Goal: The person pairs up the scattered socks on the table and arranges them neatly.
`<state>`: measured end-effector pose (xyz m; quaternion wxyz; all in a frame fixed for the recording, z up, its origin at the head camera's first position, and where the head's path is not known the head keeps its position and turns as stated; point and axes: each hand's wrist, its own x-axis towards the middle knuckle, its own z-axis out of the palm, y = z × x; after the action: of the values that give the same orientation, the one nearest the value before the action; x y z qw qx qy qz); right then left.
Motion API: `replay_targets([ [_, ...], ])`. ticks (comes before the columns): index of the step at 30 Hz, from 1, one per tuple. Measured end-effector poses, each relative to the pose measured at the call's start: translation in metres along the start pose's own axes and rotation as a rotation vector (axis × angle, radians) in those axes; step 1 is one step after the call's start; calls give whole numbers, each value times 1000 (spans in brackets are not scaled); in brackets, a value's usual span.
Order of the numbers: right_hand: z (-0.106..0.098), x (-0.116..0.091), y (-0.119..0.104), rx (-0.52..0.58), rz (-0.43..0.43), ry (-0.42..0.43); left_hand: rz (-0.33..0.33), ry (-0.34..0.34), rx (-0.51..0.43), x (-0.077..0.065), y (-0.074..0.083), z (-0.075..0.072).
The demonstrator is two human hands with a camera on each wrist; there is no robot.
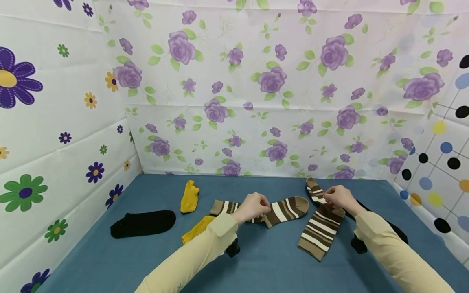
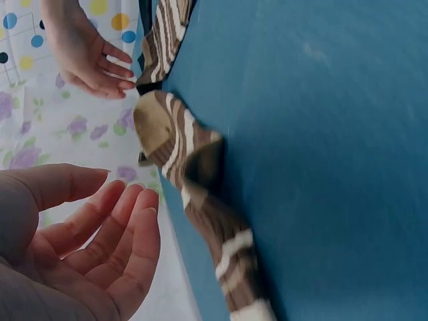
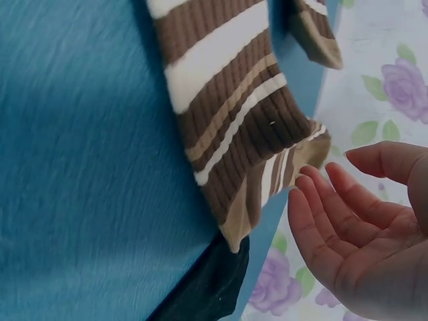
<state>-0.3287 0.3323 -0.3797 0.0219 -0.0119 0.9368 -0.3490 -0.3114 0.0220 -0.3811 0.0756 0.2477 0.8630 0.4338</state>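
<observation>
Two brown, tan and white striped socks lie on the blue cloth. My left hand (image 1: 253, 207) hovers over the left striped sock (image 1: 287, 209), which stretches sideways with its toe to the right. In the left wrist view, a gap shows between the thumb and the loosely bent fingers (image 2: 137, 241), with nothing held. The right striped sock (image 1: 320, 234) is bent at the heel, its cuff toward me and its toe toward the back. Close above that bend is my right hand (image 1: 340, 198). In the right wrist view its relaxed fingers (image 3: 321, 214) are beside the sock's foot, holding nothing.
A black sock (image 1: 143, 224) lies at the left. One yellow sock (image 1: 189, 197) is farther back, and another yellow sock (image 1: 198, 230) is partly behind my left sleeve. A second black sock (image 3: 207, 281) lies by the right striped sock. Patterned sheets (image 1: 234, 81) wall the table (image 1: 264, 260).
</observation>
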Motion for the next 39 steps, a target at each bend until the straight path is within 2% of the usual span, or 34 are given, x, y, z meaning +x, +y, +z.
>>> replay_targets([
  [4,1,1,7,-78,-28,-6,13,-15,2,1,4,15],
  [11,4,0,12,-120,-43,-30,55,-66,49,2,15,37],
  [15,6,-1,13,-150,-63,-36,74,-72,88,3,21,49],
  [23,7,-2,16,-188,-72,-22,40,-96,137,4,30,69],
  [31,6,-1,17,-202,-53,-23,58,-94,168,4,37,83],
  [39,10,-1,19,-179,-43,-44,-21,-98,289,2,43,99],
])
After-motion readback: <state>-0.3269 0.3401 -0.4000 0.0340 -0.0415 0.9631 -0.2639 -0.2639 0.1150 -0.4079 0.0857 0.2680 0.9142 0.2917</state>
